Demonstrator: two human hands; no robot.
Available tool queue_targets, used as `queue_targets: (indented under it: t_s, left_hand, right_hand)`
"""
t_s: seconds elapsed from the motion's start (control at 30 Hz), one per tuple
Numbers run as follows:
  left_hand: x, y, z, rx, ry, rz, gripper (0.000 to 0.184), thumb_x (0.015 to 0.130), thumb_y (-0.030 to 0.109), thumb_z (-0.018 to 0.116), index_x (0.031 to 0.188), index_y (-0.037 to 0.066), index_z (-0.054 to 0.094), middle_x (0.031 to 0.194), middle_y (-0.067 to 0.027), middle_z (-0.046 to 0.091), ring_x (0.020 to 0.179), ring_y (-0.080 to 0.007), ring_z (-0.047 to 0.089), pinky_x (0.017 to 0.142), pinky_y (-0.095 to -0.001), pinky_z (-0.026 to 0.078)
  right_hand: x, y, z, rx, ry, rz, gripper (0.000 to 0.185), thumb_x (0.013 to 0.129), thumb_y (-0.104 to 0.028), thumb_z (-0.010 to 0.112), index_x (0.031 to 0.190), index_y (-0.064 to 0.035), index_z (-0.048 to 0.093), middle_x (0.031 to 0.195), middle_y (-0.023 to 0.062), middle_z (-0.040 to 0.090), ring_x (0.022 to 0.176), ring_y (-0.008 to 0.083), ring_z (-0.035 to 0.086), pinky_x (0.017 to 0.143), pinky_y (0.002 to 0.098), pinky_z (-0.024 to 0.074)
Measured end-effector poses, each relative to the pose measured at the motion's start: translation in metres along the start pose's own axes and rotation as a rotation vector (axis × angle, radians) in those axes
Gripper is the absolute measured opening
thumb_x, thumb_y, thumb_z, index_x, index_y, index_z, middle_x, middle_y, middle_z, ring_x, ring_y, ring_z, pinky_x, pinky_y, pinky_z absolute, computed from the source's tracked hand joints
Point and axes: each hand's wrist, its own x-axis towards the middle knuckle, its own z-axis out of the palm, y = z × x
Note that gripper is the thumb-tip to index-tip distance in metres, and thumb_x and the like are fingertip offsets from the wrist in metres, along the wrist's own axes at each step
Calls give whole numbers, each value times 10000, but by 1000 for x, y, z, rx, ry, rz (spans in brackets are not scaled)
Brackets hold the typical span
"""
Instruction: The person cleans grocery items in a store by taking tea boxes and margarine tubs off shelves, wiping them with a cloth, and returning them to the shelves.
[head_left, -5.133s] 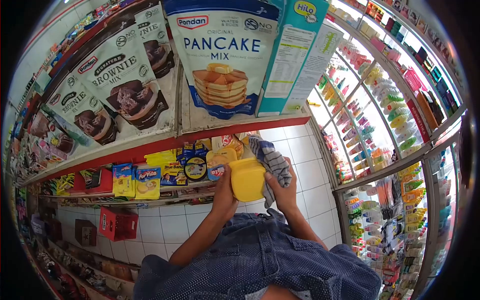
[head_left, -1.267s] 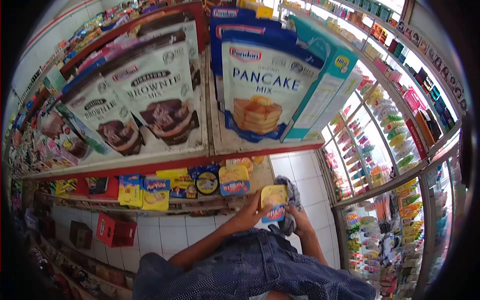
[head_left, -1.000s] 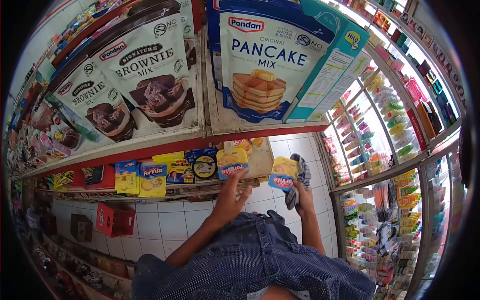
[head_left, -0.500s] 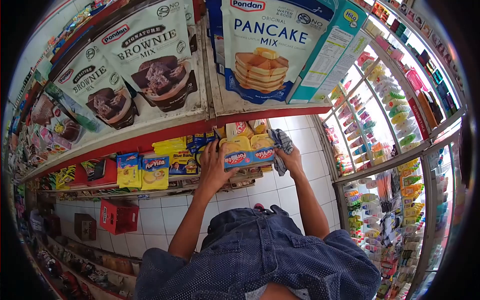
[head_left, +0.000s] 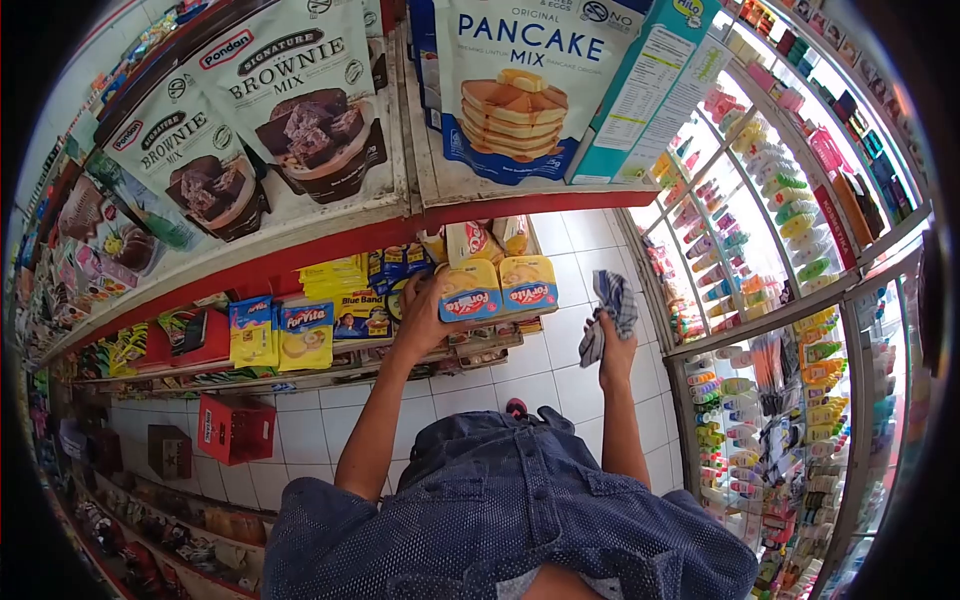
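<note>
On the lower shelf my left hand [head_left: 424, 315] reaches in beside the ForVita margarine tubs [head_left: 500, 292], its fingers curled around something I cannot make out. The tubs have yellow lids and blue fronts, and stand side by side at the shelf's right end. Away from the shelf, over the tiled floor, my right hand [head_left: 617, 352] grips a crumpled striped cloth [head_left: 612, 310]. Left of my left hand are Blue Band packs [head_left: 363, 316] and yellow ForVita sachets [head_left: 305, 335].
An upper shelf [head_left: 530, 205] with a red edge overhangs the lower one, bearing brownie mix pouches [head_left: 310, 120], a pancake mix pouch [head_left: 520, 100] and a teal box [head_left: 640, 100]. A glass cabinet [head_left: 790, 290] of bottles stands at right. A red crate [head_left: 236, 430] sits on the floor.
My right hand has left the tubs and moved right and down with the cloth. My left hand stays by the tubs, its fingers now further in beside them.
</note>
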Motion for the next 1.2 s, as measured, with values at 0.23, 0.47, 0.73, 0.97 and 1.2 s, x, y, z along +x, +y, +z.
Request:
queue_targets:
  t_s: [0.23, 0.47, 0.73, 0.97, 1.2]
  left_hand:
    - [0, 2, -4, 62, 28, 94, 1036, 671, 455, 895, 1542, 222, 385, 1421, -158, 539, 1390, -405, 338, 1141, -530, 245]
    - [4, -1, -6, -7, 3, 142, 910, 683, 436, 886, 1481, 207, 512, 1407, -157, 539, 1352, -357, 412, 1140, -502, 259]
    - [-46, 56, -41, -237, -26, 80, 910, 615, 148, 919, 1448, 197, 557, 1325, -194, 526, 1210, -371, 566, 988, -432, 499]
    - [-71, 81, -19, -430, 33, 151, 934, 583, 106, 922, 1441, 180, 560, 1395, -204, 452, 1296, -398, 504, 1065, -454, 460]
    - [-68, 85, -27, -477, 161, 175, 1280, 569, 195, 974, 1573, 33, 198, 1418, -209, 428, 1304, -380, 485, 1068, -457, 445]
  right_hand:
    - [-34, 1, 8, 28, -89, 84, 252, 933, -144, 707, 1112, 13, 624, 950, 89, 677, 840, 220, 704, 757, 344, 599]
    - [-29, -4, 35, -60, -206, 67, 259, 944, -176, 694, 1102, 19, 628, 924, 83, 677, 830, 204, 696, 756, 328, 585]
    - [-63, -51, 65, -318, -311, 37, 339, 977, -240, 642, 1223, -16, 578, 1016, 66, 674, 932, 148, 628, 825, 308, 515]
    - [-90, -50, 102, -433, -470, -102, 547, 954, -315, 652, 1383, -13, 495, 1035, 199, 692, 963, 268, 668, 866, 359, 503]
    - [-100, -83, 109, -557, -565, -261, 508, 941, -214, 664, 1377, -6, 506, 1131, 218, 690, 1062, 299, 684, 921, 383, 509]
